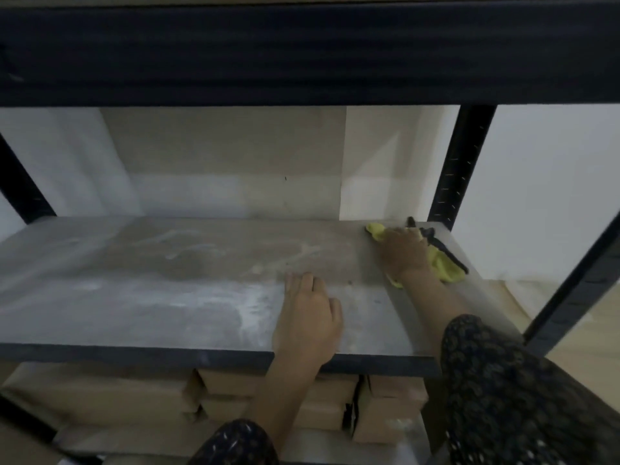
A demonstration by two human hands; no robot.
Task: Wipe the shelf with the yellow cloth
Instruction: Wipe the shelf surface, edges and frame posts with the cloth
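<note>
The grey shelf [134, 297] has pale dusty streaks from 9 o'clock to its middle. At 6 o'clock, near the front edge, my left hand [308, 317] rests palm down, fingers relaxed, holding nothing. Cardboard boxes [385, 417] sit on the level below. Far off at 2 o'clock, in the shelf's back corner, my right hand [402, 253] presses flat on the yellow cloth [444, 268], which pokes out past my fingertips and wrist. A black tool [449, 255] lies touching the cloth at its 3 o'clock.

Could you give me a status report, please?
Right hand presses yellow cloth at far-right shelf corner. Left hand flat on shelf. Black tool beside cloth.
</note>
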